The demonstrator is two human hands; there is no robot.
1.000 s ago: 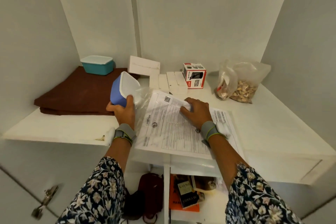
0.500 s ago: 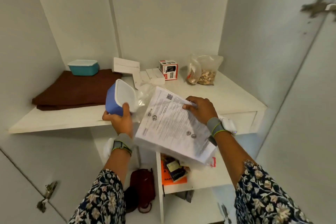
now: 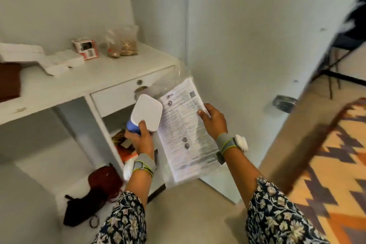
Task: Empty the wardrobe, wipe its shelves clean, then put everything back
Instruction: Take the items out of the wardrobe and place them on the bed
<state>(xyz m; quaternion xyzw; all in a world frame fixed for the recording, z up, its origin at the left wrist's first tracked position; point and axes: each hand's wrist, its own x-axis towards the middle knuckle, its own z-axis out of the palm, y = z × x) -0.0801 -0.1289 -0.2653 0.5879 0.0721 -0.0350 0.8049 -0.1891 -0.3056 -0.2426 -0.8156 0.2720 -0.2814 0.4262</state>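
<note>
My left hand (image 3: 141,140) grips a blue container with a white lid (image 3: 146,112), tilted so the lid faces me. My right hand (image 3: 213,121) holds a printed document in a clear plastic sleeve (image 3: 186,130) by its right edge. Both are in front of the white wardrobe shelf (image 3: 83,81), outside the wardrobe. On the shelf remain a red and white box (image 3: 85,48), a plastic bag of nuts (image 3: 122,44), white boxes (image 3: 59,61) and a brown folded cloth (image 3: 9,81) at the left edge.
A drawer with a keyhole (image 3: 126,95) sits under the shelf. Below lie a dark red bag (image 3: 99,188) and orange items (image 3: 124,144) in the lower compartment. The open wardrobe door (image 3: 247,65) stands to the right. A patterned rug (image 3: 332,164) covers the floor on the right.
Both hands have pulled the blue container and the sleeved document off the shelf and away from the wardrobe. My view has turned to the right, toward the door and the rug.
</note>
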